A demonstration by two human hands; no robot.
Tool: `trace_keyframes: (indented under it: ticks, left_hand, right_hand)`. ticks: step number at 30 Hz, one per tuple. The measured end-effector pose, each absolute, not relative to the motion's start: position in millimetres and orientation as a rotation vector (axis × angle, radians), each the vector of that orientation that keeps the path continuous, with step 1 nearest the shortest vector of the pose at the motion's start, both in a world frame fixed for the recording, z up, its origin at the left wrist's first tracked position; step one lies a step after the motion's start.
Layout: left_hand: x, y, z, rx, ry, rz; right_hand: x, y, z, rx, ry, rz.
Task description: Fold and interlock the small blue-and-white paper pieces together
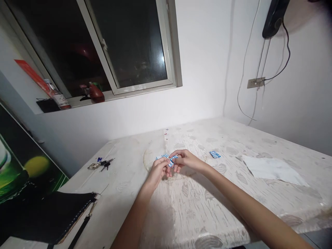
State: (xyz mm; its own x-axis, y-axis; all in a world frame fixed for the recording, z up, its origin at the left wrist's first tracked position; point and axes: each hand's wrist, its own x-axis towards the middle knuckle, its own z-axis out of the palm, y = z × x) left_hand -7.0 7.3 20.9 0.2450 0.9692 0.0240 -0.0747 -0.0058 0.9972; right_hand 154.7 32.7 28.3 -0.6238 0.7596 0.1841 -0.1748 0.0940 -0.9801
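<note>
Between my two hands, above the middle of the table, is a small blue-and-white printed packet [171,162]. My left hand [158,171] pinches its left side with the thumb on top. My right hand [185,161] grips the other side, fingers bent over it. Just behind my hands, another blue-and-white piece [163,156] shows in part; my fingers hide the rest. A similar small packet [214,154] lies flat on the table to the right, apart from my hands. The print on the packets is too small to read.
The table [186,214] has a pale patterned cover. Keys [105,164] lie at the left, with a black pouch [52,214] nearer the front. A white paper sheet [272,170] lies at the right. Bottles [96,92] stand on the windowsill; cables [243,69] hang on the wall.
</note>
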Motion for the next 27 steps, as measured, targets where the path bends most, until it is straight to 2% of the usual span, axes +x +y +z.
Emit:
trace_keyframes:
  ticks: [4, 9, 21, 27]
  left_hand:
    - [-8.7, 6.2, 20.1, 1.17, 0.963, 1.094]
    - [-8.1, 5.4, 20.7, 1.149, 0.932, 1.106]
    - [-8.3, 8.9, 10.4, 1.366, 1.043, 1.078]
    - [-3.4, 9.6, 0.2, 1.557, 1.14, 1.181]
  right_hand:
    - [158.5, 26.9, 32.5, -0.55, -1.626, 1.706]
    - [155.7, 28.5, 29.3, -0.558, -1.651, 1.643]
    - [149.6, 36.8, 15.8, -0.599, -1.635, 1.63]
    - [149.1, 39.4, 10.4, -0.689, -1.833, 1.22]
